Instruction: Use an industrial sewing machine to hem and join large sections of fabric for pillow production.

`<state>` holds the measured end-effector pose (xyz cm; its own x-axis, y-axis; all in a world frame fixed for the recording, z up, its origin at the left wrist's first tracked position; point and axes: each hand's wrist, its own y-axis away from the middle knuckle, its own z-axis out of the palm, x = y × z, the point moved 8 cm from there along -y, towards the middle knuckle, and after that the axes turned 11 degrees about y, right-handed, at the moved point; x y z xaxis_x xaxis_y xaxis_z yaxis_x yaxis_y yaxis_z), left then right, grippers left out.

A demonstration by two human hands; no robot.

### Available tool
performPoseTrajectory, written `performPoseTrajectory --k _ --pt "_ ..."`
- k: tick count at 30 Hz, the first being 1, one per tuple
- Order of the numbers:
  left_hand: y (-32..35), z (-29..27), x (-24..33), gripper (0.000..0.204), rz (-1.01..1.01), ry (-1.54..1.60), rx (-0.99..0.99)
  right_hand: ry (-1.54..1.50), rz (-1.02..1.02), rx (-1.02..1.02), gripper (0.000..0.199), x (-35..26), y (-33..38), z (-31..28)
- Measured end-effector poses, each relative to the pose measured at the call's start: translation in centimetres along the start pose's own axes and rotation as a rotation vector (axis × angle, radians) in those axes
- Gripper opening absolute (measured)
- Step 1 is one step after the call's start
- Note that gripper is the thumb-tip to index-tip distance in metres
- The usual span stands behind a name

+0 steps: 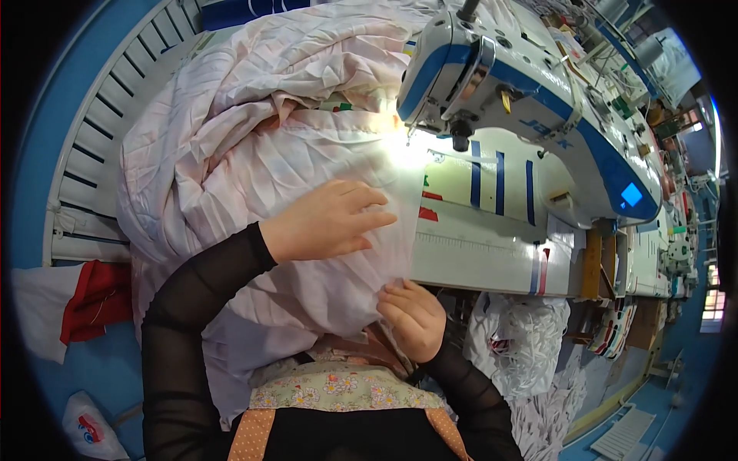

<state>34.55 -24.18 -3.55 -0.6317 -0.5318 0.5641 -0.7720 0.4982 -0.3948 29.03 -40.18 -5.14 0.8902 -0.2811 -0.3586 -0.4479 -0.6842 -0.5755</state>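
Note:
A large heap of pale pink-white fabric (223, 154) spreads over the sewing table and down onto my lap. Its right edge runs up under the lit needle area of a white and blue sewing machine (461, 77). My left hand (330, 221) lies on the cloth with its fingers spread toward the machine. Nearer to me, at the cloth's right edge, my right hand (413, 319) has its fingers closed on the fabric by the table's front edge. The fingertips of that hand are partly hidden.
The white table (477, 257) carries a printed ruler and blue and red tape strips. Below it at right hangs a bag of white strips (515, 346). A white slatted rack (84, 169) curves along the left, with red and white cloth (96, 303) beside it.

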Motion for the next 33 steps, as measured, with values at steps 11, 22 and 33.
performPoseTrajectory --k 11,22,33 --pt "-0.7 -0.1 -2.9 0.046 -0.029 -0.127 -0.088 -0.083 0.077 -0.021 0.023 1.4 -0.5 0.4" --pt "-4.4 -2.4 -9.7 0.044 -0.054 -0.132 -0.018 -0.044 0.159 -0.083 0.029 4.2 -4.5 0.7" --pt "-8.4 -4.6 -17.3 0.035 -0.069 -0.184 0.0 -0.005 0.188 -0.174 0.023 8.0 -8.4 1.7"
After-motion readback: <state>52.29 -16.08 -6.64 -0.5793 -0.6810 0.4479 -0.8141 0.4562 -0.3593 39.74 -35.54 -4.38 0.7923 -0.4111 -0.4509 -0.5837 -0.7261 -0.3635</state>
